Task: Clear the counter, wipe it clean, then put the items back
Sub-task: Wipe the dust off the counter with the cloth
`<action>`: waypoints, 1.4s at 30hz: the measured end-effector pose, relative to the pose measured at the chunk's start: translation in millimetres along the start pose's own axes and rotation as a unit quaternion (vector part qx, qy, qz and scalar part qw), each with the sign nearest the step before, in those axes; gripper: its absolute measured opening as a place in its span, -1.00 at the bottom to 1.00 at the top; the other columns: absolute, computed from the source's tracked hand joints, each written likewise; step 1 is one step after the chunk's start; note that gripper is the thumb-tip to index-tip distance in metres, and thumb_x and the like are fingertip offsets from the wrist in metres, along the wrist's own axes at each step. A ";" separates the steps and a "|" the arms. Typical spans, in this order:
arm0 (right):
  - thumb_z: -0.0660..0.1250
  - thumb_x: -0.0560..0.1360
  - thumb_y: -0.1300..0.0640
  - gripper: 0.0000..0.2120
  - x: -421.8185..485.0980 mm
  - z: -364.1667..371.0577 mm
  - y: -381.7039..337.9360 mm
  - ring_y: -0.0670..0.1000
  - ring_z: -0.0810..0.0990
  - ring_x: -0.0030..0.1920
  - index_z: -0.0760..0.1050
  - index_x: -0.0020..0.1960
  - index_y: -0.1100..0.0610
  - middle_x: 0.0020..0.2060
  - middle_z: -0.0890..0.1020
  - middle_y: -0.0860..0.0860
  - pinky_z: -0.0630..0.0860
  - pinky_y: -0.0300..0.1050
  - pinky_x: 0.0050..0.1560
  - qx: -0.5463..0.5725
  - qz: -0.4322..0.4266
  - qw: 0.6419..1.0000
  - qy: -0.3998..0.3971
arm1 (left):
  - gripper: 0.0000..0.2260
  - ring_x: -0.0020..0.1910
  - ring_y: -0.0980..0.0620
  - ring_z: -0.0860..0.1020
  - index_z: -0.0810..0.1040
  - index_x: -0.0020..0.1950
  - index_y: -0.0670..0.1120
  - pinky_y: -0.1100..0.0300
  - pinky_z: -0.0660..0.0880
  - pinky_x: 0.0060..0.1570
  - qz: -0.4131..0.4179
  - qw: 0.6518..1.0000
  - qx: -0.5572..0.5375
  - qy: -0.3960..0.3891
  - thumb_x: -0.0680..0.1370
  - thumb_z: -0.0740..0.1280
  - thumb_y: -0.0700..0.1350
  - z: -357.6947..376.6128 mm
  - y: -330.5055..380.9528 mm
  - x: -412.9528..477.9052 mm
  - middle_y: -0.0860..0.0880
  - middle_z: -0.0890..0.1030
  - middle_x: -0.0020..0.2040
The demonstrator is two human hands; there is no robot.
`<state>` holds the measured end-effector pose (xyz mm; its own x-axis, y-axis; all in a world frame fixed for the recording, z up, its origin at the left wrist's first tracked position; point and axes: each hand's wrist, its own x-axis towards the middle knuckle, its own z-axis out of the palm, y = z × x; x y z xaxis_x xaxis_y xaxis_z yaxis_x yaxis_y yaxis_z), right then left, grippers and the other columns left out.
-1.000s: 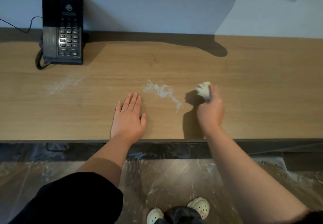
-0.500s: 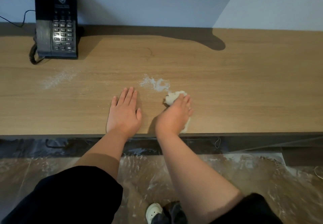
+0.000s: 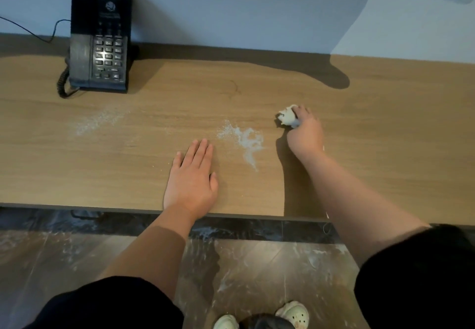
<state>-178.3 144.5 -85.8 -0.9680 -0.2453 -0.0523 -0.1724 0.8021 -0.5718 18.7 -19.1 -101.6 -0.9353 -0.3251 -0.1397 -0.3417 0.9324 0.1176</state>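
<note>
The tabletop (image 3: 385,149) carries white powder (image 3: 244,138); my left hand (image 3: 191,182) lies spread flat, my right hand (image 3: 305,133) clutches a crumpled wipe (image 3: 288,116). I'd press firmly, sweeping through it.

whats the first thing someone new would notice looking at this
Most likely the white powder smear in the middle of the wooden counter, lying between the two hands. Just right of it, the right hand grips a crumpled white wipe, while the left hand rests flat near the front edge. A black desk phone stands at the back left against the wall, with a fainter dusting of powder in front of it.
</note>
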 end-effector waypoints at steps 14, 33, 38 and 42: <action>0.16 0.57 0.37 -0.51 -53.4 20.8 -34.9 0.00 0.43 0.32 0.35 0.44 0.05 0.38 0.44 0.05 0.34 -0.16 0.33 0.124 -0.150 0.960 -0.202 | -0.44 0.57 0.03 -0.22 -0.17 0.60 -0.08 -0.01 -0.18 0.54 0.004 1.000 0.004 -0.009 0.63 -0.07 0.03 -4.6 1.3 0.6 -0.01 -0.19 0.60; 0.13 0.43 0.49 -0.48 40.8 53.7 -79.6 0.00 0.31 0.45 0.62 0.18 0.07 0.38 0.45 0.05 0.02 -0.19 0.49 0.109 -0.156 0.953 -0.237 | -0.43 0.57 0.03 -0.22 -0.20 0.58 -0.14 0.03 -0.20 0.54 -0.018 1.000 0.004 -0.010 0.64 -0.08 0.00 -4.3 1.3 -1.2 -0.07 -0.21 0.60; 0.15 0.47 0.50 -0.55 -5.9 34.2 -66.7 -0.18 0.29 0.43 0.62 0.14 0.11 0.29 0.54 -0.01 -0.18 -0.19 0.50 0.107 -0.220 0.920 -0.307 | -0.42 0.57 0.01 -0.22 -0.19 0.59 -0.15 0.04 -0.20 0.54 -0.022 1.000 0.009 -0.012 0.63 -0.07 0.00 -4.8 1.6 -1.5 -0.08 -0.20 0.59; 0.17 0.52 0.42 -0.58 -44.9 16.5 -42.4 -0.34 0.26 0.37 0.61 0.11 0.00 0.27 0.54 -0.13 -0.20 -0.28 0.48 0.090 -0.231 0.901 -0.356 | -0.42 0.57 0.01 -0.22 -0.19 0.58 -0.14 0.02 -0.18 0.54 -0.021 1.000 0.011 -0.017 0.63 -0.05 0.00 -4.8 1.6 -0.3 -0.08 -0.20 0.60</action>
<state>-124.5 112.4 -72.7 -0.4263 -0.8693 -0.2504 -0.4334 0.4392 -0.7869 18.1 -18.3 -96.7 -0.9167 -0.3579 -0.1776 -0.3771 0.9219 0.0885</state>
